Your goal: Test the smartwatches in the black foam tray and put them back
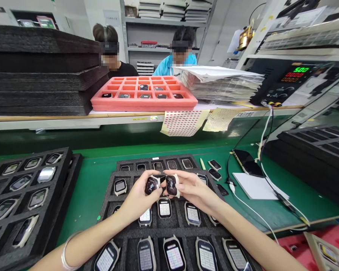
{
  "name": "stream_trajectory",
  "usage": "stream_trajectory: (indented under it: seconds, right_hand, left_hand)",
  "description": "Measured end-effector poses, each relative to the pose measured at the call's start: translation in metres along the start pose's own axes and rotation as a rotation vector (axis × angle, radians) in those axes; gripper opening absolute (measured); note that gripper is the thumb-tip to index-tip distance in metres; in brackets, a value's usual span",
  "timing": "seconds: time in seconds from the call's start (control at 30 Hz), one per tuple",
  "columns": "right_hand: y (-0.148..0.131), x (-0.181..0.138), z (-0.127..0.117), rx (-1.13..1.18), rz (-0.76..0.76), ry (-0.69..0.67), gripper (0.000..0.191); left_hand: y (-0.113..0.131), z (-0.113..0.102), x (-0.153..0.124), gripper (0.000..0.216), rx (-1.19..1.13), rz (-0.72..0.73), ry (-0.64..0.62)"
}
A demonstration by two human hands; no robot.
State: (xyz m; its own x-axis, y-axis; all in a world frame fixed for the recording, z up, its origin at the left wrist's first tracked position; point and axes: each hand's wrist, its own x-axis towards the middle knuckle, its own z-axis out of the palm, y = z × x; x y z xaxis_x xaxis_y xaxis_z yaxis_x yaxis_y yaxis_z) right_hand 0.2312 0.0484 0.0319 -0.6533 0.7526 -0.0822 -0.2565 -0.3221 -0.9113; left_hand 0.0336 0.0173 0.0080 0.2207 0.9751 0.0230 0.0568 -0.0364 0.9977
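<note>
My left hand (145, 197) grips a smartwatch case (151, 185) with a dark lit screen and a pale frame. Close beside it, my right hand (193, 190) holds a second smartwatch case (171, 185), also with its screen lit and turned toward me. Both hands hover above a black foam tray (120, 198) with square compartments. Several watch cases lie in it, among them a watch (174, 253) showing a light grid of icons. My forearms and hands hide some compartments.
More watches fill a foam tray (45, 241) at left. A phone (248, 162), white paper pad (258, 186) and cables (251, 207) lie at right. On the shelf stand a pink foam tray (144, 106), black foam stack (39, 82) and power supply (282, 84). Two people sit beyond.
</note>
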Motion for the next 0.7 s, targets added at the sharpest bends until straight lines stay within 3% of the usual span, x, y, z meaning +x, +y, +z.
stream_trajectory:
  seconds: [0.3,0.7]
  right_hand:
    - [0.0004,-0.0012,0.0021,-0.027,-0.013,-0.025,0.040]
    - [-0.0010,-0.0034,0.0039,-0.071,-0.012,0.015,0.039]
  left_hand:
    - [0.0023,-0.0012,-0.0011,0.036,0.050,0.093,-0.040]
    - [0.0029,-0.0026,-0.0021,0.033,0.094,0.087,-0.055]
